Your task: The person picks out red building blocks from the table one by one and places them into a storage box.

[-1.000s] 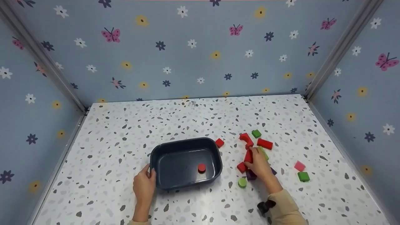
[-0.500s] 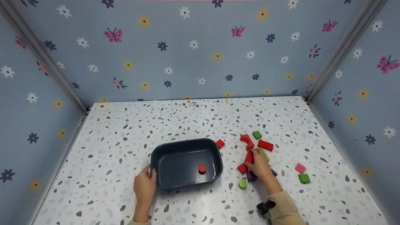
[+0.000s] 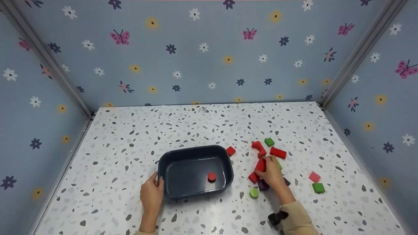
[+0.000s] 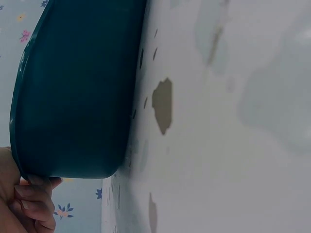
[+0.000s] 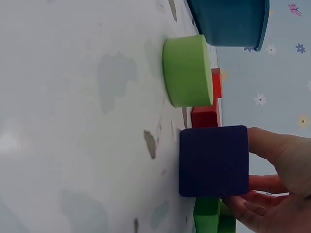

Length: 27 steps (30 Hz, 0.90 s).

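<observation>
My left hand (image 3: 152, 191) grips the left end of a dark blue-grey rectangular tub (image 3: 186, 173), its thumb and fingers at the rim. Inside the tub, towards its right end, lies a red round block (image 3: 211, 177). To the right, my right hand (image 3: 272, 171) pinches a red block (image 3: 260, 165) between thumb and fingers, among a loose cluster of toy blocks. A small red block (image 3: 253, 177) sits by the thumb. In the right wrist view a dark purple block (image 5: 214, 161) stands in front of the fingers and hides what they hold.
Around the right hand lie a red arch block (image 3: 259, 149), a red bar-shaped block (image 3: 278, 152) and a light green round block (image 3: 254, 193). A red cube (image 3: 231, 151) sits beside the tub's right end. Further right are a pink block (image 3: 314, 176) and a green block (image 3: 318, 187).
The head view has shifted slightly. Both hands stay in nearly the same place, and the red block at my right hand shows a little more and overlaps the small red block more.
</observation>
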Each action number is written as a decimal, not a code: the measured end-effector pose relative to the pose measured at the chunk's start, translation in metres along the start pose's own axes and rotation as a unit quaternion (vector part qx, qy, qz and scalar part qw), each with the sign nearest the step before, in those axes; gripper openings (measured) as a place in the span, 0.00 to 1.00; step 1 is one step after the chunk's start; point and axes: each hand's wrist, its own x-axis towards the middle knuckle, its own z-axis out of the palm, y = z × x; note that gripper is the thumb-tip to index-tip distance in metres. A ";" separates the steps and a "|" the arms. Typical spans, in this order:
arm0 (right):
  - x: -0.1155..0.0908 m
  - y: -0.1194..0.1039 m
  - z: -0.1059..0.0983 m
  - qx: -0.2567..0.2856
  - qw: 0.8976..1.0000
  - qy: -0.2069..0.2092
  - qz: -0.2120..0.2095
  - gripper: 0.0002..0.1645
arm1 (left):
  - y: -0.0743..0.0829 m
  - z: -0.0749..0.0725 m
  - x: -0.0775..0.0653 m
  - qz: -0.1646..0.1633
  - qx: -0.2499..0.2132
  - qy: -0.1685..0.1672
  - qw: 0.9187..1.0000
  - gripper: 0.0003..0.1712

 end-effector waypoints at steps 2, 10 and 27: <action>-0.001 -0.001 0.001 0.005 1.000 0.007 -0.005 0.37 | 0.000 0.000 0.000 -0.002 0.000 -0.002 1.000 0.16; -0.007 -0.010 0.000 0.015 1.000 0.014 -0.014 0.37 | 0.001 -0.001 0.000 -0.003 0.006 0.004 1.000 0.16; -0.022 -0.050 -0.008 0.050 0.980 0.092 -0.167 0.35 | 0.001 -0.001 0.001 -0.003 0.004 0.002 1.000 0.16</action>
